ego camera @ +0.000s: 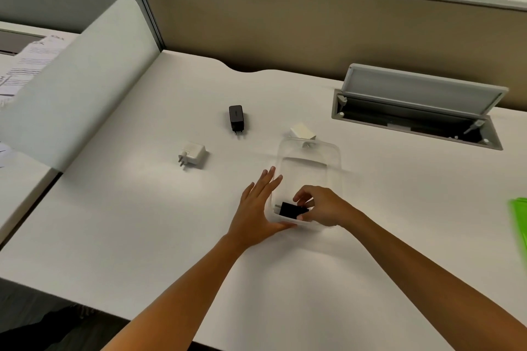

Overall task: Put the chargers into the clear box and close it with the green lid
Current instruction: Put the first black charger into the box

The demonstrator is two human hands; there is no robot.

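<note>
First charger going into the clear box

Our right hand (322, 206) pinches a small black charger (292, 209) at the near end of the clear box (336, 157); our left hand (258, 208), flat and open, steadies its left wall. The green lid (519, 216) lies far right on the counter (142, 222).

You view from one head-worn wide-angle camera, angled forward and down, close over the white desk (142, 222), facing the partition (313, 23).
</note>
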